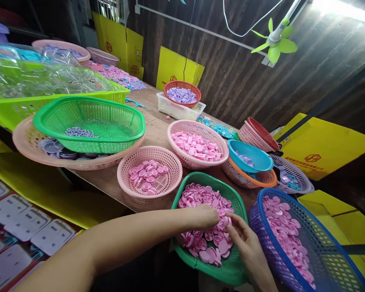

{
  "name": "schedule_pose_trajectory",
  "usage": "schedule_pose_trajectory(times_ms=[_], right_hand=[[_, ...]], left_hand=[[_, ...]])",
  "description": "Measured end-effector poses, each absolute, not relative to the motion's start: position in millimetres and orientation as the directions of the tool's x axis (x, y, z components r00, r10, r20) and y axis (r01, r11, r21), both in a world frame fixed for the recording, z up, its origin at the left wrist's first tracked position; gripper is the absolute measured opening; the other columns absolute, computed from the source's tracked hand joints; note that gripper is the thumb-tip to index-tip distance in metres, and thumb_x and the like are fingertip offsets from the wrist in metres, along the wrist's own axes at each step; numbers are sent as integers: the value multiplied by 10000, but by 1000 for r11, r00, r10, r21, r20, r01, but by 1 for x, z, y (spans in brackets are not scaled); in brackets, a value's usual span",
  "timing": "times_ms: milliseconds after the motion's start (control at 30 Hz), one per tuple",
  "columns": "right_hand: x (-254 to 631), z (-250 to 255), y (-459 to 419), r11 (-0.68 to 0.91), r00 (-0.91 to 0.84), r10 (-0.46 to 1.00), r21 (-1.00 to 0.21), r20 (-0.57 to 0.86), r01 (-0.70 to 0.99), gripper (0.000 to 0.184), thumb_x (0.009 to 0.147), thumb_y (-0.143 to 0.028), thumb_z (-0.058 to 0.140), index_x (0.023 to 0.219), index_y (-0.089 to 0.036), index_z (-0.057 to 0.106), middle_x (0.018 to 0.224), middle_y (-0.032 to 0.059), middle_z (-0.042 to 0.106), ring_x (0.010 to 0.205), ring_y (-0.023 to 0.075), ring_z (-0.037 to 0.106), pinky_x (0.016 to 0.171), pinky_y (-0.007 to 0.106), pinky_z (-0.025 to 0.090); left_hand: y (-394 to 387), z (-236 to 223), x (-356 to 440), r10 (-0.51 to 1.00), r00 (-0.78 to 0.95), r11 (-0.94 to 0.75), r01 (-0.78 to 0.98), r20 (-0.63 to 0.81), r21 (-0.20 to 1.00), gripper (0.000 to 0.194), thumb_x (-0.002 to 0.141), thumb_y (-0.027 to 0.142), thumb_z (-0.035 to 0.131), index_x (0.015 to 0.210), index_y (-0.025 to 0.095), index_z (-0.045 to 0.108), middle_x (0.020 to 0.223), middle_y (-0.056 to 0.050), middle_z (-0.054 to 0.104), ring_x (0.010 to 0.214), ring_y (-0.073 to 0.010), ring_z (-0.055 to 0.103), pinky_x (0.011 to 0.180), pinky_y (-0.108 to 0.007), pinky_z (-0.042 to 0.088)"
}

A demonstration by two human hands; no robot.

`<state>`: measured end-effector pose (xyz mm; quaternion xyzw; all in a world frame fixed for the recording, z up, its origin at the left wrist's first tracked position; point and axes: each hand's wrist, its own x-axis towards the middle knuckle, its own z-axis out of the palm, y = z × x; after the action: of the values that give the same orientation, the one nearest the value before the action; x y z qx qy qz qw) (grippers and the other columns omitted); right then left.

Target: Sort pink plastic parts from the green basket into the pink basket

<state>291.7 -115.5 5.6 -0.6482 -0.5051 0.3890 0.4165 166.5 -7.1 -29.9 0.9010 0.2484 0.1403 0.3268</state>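
while the right hand (247, 241) appears to pinch a pink piece (227, 222) between thumb and fingers, the left hand (204, 217) is curled beside it, fingertips hidden, grip can't tell. both over the dark green basket (213, 274), where round pink pieces (202, 196) lie piled: smooth, plastic-looking, some flat discs, some recessed. i'd judge plenty left: that basket is well stocked, the small pink basket (171, 178) just beyond has only a loose layer, slotted floor showing. which batch is finished, unclear. blue-rimmed mesh basket (331, 248) at right: bigger heap. blocky pink parts (197, 147) sit farther out.
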Motion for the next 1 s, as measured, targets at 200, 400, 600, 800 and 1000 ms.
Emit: schedule_pose_trajectory(times_ms=[200,400,600,800,1000], right_hand=[[298,2,-122,-190,138,969,-976,-204,-111,404,816,-383,525,1182,-216,489,841,13,607,654,139,550,621,253,461],[295,3,-122,-172,117,975,-973,-191,-153,388,813,-364,530,1182,-262,468,792,-9,570,671,136,547,605,243,456],[280,3,-116,-59,213,975,-841,68,537,314,771,-361,567,1043,-205,582,969,61,615,771,193,579,661,272,461],[276,3,-114,-84,222,975,-916,6,393,363,807,-356,528,1134,-202,489,1126,85,570,975,215,563,774,291,480],[259,13,-116,12,195,976,-913,100,408,304,805,-316,551,1090,-214,523,1061,65,580,944,203,560,776,298,480]], left_hand=[[-1,-22,156,555,831,-657,463,-35,595,256,512,-22,551,412,185,437,437,-22,494,596,-238,580,589,-334,457],[3,0,134,615,777,-367,434,-135,823,45,591,146,559,608,151,517,519,-10,544,571,-193,588,542,-296,457],[-15,-1,121,548,788,522,-61,-280,851,99,594,121,531,671,138,472,575,-9,597,506,-110,592,500,-195,437],[-31,-1,112,559,801,614,-228,-213,755,260,631,112,575,888,105,614,697,-27,632,551,-78,599,583,-181,455],[-40,9,109,638,739,625,-332,-217,706,303,633,217,673,894,64,659,807,-80,639,722,-124,616,856,-290,427]])
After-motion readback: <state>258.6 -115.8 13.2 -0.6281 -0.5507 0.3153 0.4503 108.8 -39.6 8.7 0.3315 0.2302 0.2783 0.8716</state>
